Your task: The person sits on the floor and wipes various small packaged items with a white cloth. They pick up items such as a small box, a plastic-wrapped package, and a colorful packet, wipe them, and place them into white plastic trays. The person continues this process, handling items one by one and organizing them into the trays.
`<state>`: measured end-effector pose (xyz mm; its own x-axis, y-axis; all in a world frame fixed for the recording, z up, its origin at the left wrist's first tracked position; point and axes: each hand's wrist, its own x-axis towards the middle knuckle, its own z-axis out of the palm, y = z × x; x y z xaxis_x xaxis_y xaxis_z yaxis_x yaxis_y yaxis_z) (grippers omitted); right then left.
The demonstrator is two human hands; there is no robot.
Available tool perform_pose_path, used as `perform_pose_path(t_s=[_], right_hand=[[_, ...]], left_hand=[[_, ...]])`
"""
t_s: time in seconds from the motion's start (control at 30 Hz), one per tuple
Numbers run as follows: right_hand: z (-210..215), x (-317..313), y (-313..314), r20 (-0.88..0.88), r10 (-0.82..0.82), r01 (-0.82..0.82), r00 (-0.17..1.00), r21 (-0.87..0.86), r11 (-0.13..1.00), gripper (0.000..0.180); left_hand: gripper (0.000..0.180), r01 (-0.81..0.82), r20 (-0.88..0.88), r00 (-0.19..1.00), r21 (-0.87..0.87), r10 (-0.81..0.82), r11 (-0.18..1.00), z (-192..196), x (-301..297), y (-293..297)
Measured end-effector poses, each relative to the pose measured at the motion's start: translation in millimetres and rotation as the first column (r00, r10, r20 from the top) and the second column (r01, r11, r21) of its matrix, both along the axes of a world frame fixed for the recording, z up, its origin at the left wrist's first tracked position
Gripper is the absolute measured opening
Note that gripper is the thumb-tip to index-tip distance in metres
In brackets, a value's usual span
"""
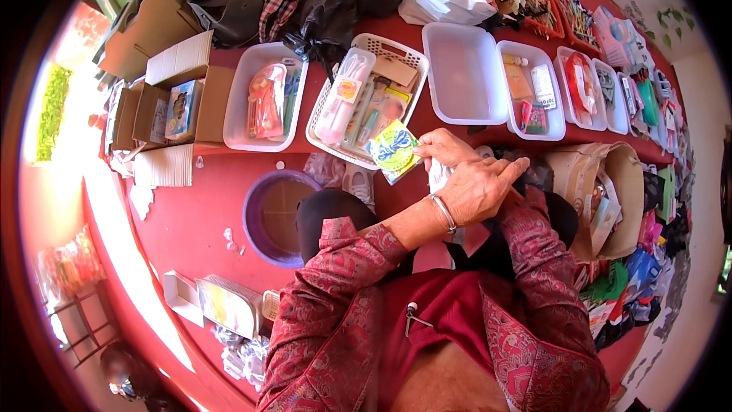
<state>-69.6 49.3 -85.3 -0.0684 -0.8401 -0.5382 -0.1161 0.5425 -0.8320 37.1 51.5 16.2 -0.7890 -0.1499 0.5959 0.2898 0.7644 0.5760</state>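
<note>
My right hand [448,146] pinches the corner of a small flat packet [395,148], yellow-green with a blue looped picture. The packet overlaps the near right corner of a white basket [312,127] holding a pink pencil case [345,103] and other stationery. Crossing over my right forearm, my left hand [482,189] wears a metal bangle; some of its fingers point out to the right, apart. It hides part of my right wrist. Something white [440,175] shows just below my right hand, too covered to name.
White tubs [433,99] line up to both sides of the basket. An opened carton [210,111] stands left, a purple basin [253,210] by my left knee, and a cardboard box [621,221] of goods at right. Black bags [324,19] lie behind. Piled packets fill the right edge.
</note>
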Motion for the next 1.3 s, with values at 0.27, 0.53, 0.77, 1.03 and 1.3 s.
perform_pose_path(t_s=[0.27,0.53,0.77,1.03,1.3], right_hand=[[-76,5,-30,-0.006,-0.562,0.355,0.827,-0.769,0.531,0.046],[44,-30,-7,-0.823,-0.013,-0.190,0.568,-0.146,0.971,0.033],[116,9,53,-0.266,-0.205,0.129,0.942,-0.276,0.952,0.019],[116,12,46,-0.314,-0.208,0.104,0.926,-0.319,0.942,0.017],[113,13,43,-0.322,-0.197,0.076,0.926,-0.353,0.933,0.020]], left_hand=[[0.016,-0.338,0.076,0.941,0.245,0.330,0.909,33,-2,-40],[0.046,-0.674,0.468,0.466,-0.361,0.751,0.644,-20,70,-192],[0.107,-0.597,0.742,0.160,-0.452,0.651,0.663,-109,69,-191],[0.083,-0.711,0.677,0.228,-0.375,0.699,0.595,-118,70,-197],[0.059,-0.679,0.683,0.334,-0.304,0.650,0.668,-134,78,-232]])
